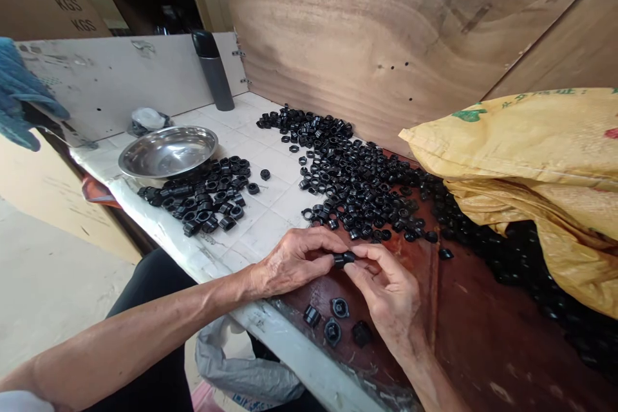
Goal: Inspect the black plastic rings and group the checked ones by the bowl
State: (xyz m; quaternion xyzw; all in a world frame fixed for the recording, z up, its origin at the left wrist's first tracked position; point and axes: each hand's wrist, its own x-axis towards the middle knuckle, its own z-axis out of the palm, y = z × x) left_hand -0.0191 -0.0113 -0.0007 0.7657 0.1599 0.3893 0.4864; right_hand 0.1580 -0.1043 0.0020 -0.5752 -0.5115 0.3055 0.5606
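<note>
Both hands meet above the dark red board. My left hand (300, 262) pinches one end of a small black part (344, 260) between thumb and fingers. On its right end, my right hand (389, 283) grips the same piece, or a second one pressed against it; I cannot tell which. Several loose black parts (333, 331) lie on the board just below the hands. Beyond the fingers spreads a large pile of black rings (360, 183). A smaller pile of black parts (212, 199) sits on the white tiles to the left.
A steel bowl (168, 151) rests behind the smaller pile, with a dark flask (215, 77) farther back. At right, a yellow sack (521, 148) lies over more black parts. A wooden panel (386, 26) stands behind. A grey bag (241, 367) hangs below the table edge.
</note>
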